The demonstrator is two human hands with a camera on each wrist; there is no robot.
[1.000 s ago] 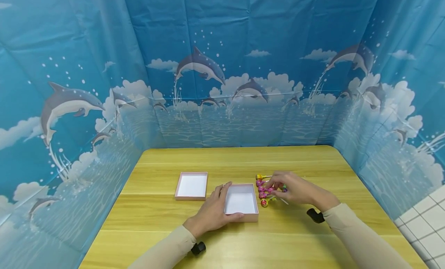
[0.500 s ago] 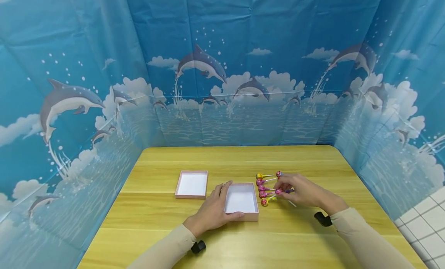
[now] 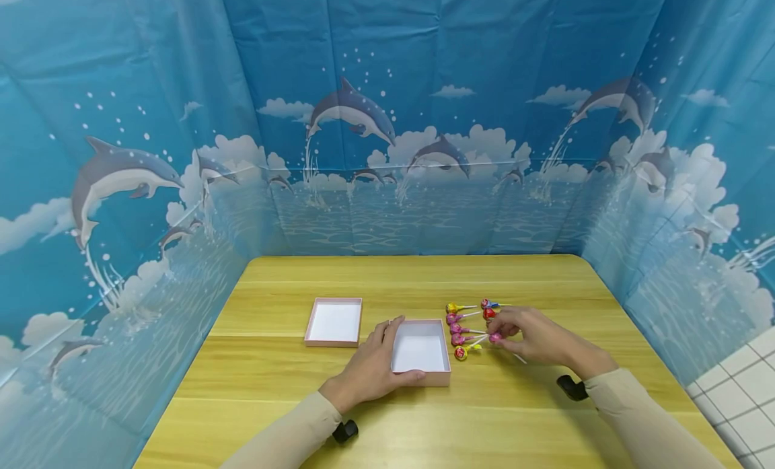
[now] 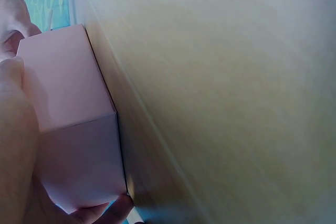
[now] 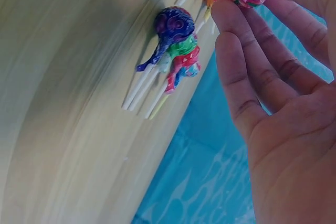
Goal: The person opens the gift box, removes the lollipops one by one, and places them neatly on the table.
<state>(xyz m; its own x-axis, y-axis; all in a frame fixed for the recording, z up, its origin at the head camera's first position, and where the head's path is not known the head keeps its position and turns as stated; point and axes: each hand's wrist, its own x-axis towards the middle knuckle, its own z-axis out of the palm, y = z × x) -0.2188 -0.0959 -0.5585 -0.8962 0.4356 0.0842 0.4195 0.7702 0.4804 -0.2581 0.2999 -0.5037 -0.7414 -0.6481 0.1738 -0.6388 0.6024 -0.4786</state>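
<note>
My left hand (image 3: 372, 368) holds a shallow pink box (image 3: 432, 379) with a white inside, thumb along its front wall and fingers at its left side. In the left wrist view the thumb and fingertips lie against the box's outer walls. My right hand (image 3: 539, 334) pinches a pink-wrapped lollipop (image 3: 495, 337), its white stick pointing right and towards me. Just left of it lies a column of lollipops with yellow and pink wrappers (image 3: 455, 328). Beyond the right hand, a second group shows a red lollipop (image 3: 489, 313) and, in the right wrist view, a purple lollipop (image 5: 175, 24).
A matching shallow lid (image 3: 333, 321) lies white side up, left of and behind the box. The wooden table (image 3: 272, 381) ends at a blue dolphin-print curtain (image 3: 375, 220) behind and on both sides. White tiles (image 3: 745, 402) show at the far right.
My right hand has drawn the pink lollipop rightward, away from the left column, uncovering lollipops in the second group. The left hand and box have stayed put.
</note>
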